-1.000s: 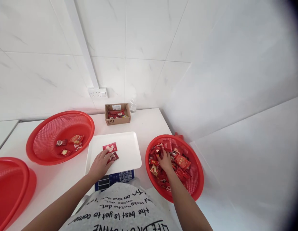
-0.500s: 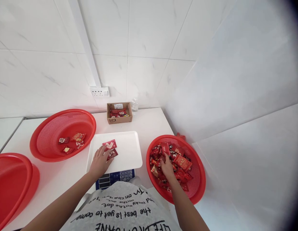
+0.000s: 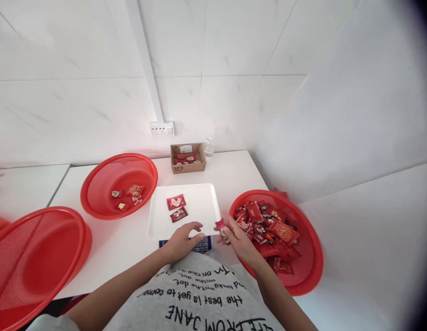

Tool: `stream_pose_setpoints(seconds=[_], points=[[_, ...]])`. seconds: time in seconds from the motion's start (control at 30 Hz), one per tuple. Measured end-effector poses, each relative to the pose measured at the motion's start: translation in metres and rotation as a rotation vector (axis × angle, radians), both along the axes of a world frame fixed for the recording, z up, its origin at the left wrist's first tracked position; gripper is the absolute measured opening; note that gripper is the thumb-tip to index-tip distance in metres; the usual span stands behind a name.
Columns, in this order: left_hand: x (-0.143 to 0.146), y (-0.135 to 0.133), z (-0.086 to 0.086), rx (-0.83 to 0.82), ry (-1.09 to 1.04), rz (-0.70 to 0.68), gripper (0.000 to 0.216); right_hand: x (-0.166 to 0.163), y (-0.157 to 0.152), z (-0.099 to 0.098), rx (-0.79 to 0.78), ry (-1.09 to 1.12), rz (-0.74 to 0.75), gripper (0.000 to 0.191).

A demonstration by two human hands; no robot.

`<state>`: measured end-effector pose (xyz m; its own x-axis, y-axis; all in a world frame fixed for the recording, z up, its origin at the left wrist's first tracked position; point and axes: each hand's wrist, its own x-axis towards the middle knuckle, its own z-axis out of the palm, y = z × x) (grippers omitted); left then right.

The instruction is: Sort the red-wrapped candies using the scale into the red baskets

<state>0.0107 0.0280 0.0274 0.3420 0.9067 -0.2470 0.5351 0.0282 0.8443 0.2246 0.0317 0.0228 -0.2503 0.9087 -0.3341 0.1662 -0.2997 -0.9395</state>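
Observation:
Between the white tray and the full basket, my right hand (image 3: 234, 236) grips a small red wrapped candy packet (image 3: 222, 230). My left hand (image 3: 184, 240) is over the tray's near edge, fingers apart and holding nothing. On the white tray (image 3: 203, 197) lie a pink-red packet with a white heart (image 3: 175, 202) and a darker red packet (image 3: 179, 214) just below it. Part of a blue scale keypad (image 3: 203, 244) shows under the tray, partly covered by my left hand. To the right, a red mesh basket (image 3: 315, 257) holds a heap of red wrapped candies (image 3: 265, 225).
Another red basket (image 3: 96, 184) at the back left contains several packets. A third red basket (image 3: 44, 257) stands nearer on the left. A cardboard box (image 3: 188, 168) of packets and a clear plastic bottle (image 3: 209, 147) are by the wall, below a socket (image 3: 161, 128).
My right hand has come out of the full basket with a packet, moving left toward the tray. My left hand has drawn back from the two packets on the tray. The view has shifted left.

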Motion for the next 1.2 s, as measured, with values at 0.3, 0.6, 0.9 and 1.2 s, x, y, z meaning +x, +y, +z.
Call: stream_pose_setpoints(seconds=[0.3, 0.6, 0.9, 1.2], points=[[-0.013, -0.008, -0.003, -0.273, -0.276, 0.172, 0.028, -0.048, -0.014, 0.004, -0.048, -0.054, 0.276, 0.034], [-0.031, -0.004, -0.021, 0.083, 0.125, 0.149, 0.025, -0.053, -0.011, -0.031, -0.155, -0.105, 0.061, 0.027], [-0.053, 0.003, -0.042, 0.261, 0.524, -0.044, 0.049, -0.063, 0.013, -0.029, -0.144, -0.129, 0.066, 0.040], [-0.050, -0.006, -0.042, 0.161, 0.512, -0.093, 0.048, -0.068, 0.019, -0.042, 0.305, -0.706, 0.154, 0.046]])
